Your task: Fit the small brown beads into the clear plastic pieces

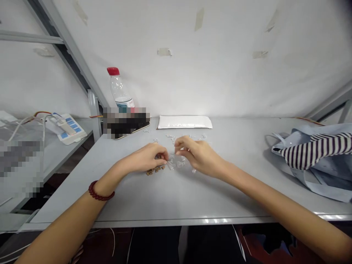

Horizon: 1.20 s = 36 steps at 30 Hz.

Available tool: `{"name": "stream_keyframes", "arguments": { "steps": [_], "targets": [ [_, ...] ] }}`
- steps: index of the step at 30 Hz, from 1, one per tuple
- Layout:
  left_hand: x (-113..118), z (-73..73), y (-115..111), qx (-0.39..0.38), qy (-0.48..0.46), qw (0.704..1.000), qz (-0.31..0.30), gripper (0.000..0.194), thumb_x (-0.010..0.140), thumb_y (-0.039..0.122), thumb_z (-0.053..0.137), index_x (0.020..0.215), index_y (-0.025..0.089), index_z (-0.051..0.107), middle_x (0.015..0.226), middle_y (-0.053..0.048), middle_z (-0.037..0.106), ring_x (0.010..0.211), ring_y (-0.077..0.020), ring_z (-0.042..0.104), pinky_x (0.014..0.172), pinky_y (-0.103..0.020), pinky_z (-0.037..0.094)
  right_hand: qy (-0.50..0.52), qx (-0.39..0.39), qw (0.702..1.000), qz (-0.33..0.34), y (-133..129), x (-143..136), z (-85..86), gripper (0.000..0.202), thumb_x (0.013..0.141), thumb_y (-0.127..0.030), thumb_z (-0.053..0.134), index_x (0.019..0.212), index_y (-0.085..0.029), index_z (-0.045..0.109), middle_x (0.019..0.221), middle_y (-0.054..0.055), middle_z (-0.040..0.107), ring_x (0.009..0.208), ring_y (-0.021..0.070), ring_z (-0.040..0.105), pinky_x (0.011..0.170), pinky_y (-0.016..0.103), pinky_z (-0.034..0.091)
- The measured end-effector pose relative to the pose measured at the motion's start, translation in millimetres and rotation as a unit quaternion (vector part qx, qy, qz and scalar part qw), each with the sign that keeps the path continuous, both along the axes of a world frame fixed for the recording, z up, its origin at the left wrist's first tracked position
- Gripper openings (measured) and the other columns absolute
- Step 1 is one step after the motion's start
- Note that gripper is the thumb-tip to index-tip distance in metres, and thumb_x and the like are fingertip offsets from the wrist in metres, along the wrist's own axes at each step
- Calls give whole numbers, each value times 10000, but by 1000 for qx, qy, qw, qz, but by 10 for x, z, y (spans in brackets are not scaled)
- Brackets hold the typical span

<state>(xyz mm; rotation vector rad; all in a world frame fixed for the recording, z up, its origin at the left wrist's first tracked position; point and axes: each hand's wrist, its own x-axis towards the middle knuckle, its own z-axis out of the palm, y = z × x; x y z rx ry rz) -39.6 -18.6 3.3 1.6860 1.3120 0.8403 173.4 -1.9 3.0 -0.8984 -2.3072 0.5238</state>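
My left hand (150,157) rests on the grey table (170,198), fingers curled over several small brown parts (155,170) lying beneath it; a dark red bead bracelet is on that wrist. My right hand (196,154) is a little to the right, its fingertips pinched at a crumpled piece of clear plastic film (176,161) between the two hands. More clear plastic scraps (172,137) lie scattered just behind the hands. What the left fingertips hold is too small to tell.
A white padded envelope (184,122) lies at the back. A red-capped water bottle (120,89) stands back left beside a blurred dark object. A blue bag with striped cloth (316,154) sits right. A power strip with cables (68,128) lies on the left bench.
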Motion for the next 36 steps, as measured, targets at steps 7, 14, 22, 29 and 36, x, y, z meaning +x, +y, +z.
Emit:
{"name": "stream_keyframes", "arguments": {
  "steps": [7, 14, 22, 29, 36],
  "targets": [
    [50, 36, -14, 123, 214, 968, -48, 116, 766, 216, 595, 817, 197, 697, 806, -31, 680, 776, -180, 601, 716, -284, 462, 129, -110, 985, 19, 279, 93, -245, 142, 871, -221, 512, 979, -170, 589, 839, 47, 696, 619, 113, 615, 642, 279, 506],
    [189, 65, -113, 153, 84, 985, -2, 229, 893, 301, 490, 991, 222, 681, 929, -28, 665, 808, -155, 599, 719, -285, 482, 174, -153, 972, 40, 135, 19, -171, 93, 860, -201, 549, 889, -178, 635, 812, 26, 661, 727, 135, 660, 663, 277, 526],
    [266, 17, -142, 141, -88, 986, 29, 130, 825, 276, 627, 865, 172, 694, 849, -33, 709, 824, -164, 651, 778, -297, 529, 170, -164, 970, 55, -10, -33, -134, 80, 845, -170, 568, 837, -176, 647, 798, 18, 658, 695, 127, 648, 650, 271, 526],
    [274, -7, -149, 156, -115, 980, 33, 97, 815, 252, 642, 806, 164, 684, 841, -37, 709, 797, -154, 656, 744, -288, 548, 226, -265, 935, 68, -51, -50, -108, 112, 828, -248, 605, 861, -166, 673, 802, 31, 681, 713, 153, 677, 670, 307, 556],
    [287, -36, -169, 258, -5, 966, 34, 73, 818, 165, 599, 815, 179, 670, 851, -32, 685, 779, -149, 632, 646, -268, 532, 249, -347, 903, 55, -69, -46, -45, 175, 793, -298, 649, 841, -138, 701, 792, 51, 703, 694, 175, 698, 643, 307, 555]
  ]
}}
